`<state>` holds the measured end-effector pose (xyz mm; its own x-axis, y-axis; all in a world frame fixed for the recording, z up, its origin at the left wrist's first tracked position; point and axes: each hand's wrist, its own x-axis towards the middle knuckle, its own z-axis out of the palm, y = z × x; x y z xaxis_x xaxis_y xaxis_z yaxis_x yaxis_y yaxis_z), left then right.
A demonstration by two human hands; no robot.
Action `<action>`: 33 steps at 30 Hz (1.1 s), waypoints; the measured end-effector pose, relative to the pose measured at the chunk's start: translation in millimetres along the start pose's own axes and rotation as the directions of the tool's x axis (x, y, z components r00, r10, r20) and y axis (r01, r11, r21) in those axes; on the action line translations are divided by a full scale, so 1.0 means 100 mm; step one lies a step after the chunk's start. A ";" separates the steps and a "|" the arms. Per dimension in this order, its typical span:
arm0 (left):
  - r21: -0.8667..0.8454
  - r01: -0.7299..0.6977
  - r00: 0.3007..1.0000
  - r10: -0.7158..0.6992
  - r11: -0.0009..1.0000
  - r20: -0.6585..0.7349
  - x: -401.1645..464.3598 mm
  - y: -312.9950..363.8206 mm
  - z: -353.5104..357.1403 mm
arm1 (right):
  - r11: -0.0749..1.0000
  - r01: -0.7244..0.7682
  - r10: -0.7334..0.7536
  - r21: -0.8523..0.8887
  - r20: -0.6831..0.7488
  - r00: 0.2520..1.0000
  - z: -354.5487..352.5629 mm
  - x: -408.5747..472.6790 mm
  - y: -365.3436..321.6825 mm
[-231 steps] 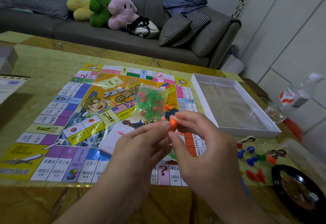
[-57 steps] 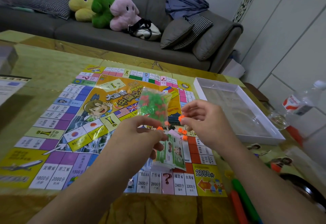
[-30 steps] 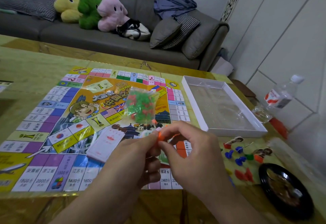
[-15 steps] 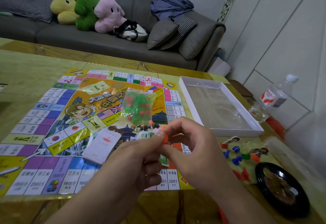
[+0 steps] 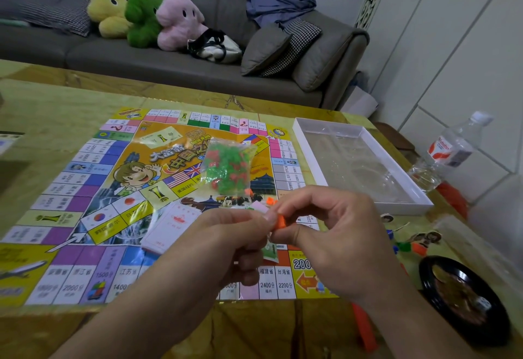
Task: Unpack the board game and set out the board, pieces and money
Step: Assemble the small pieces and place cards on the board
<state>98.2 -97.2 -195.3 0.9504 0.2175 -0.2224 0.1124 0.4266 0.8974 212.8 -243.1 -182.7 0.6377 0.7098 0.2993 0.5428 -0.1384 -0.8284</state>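
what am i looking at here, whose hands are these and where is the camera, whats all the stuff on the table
There is no machine here: a person wears a wide-angle camera on the head, so you look forward and down at their own two hands. The left hand and right hand together pinch a small orange piece. On the table lies the unfolded game board. On the board are a clear bag of green and red pieces and a stack of pink cards. To the right sit an open white box tray, a plastic bottle and a black dish.
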 end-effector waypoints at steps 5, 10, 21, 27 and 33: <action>0.007 -0.033 0.999 0.033 0.999 -0.029 -0.03 0.03 0.01 | 0.998 0.046 -0.046 -0.041 -0.012 0.999 0.01 -0.01 -0.02; -0.025 -0.090 0.992 0.088 0.996 -0.094 -0.01 -0.03 0.04 | 0.981 0.146 -0.160 -0.132 -0.103 0.982 0.10 -0.06 -0.03; -0.001 -0.186 0.983 0.186 0.983 0.011 0.02 0.01 -0.01 | 0.975 -0.062 0.082 0.214 -0.087 0.993 0.01 -0.04 -0.18; 0.117 -0.260 0.965 0.263 0.958 -0.006 0.02 -0.04 -0.03 | 0.963 -0.107 0.123 0.247 -0.050 0.991 0.05 -0.04 -0.17; 0.377 -0.294 0.947 0.321 0.878 -0.009 0.00 -0.04 -0.03 | 0.965 -0.101 0.121 0.242 -0.072 0.990 0.05 -0.04 -0.17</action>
<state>96.5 -96.4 -200.0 0.9335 0.3508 0.0739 -0.0712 -0.0207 0.9972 197.9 -240.1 -172.3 0.7368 0.6358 0.2300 0.3274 -0.0378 -0.9441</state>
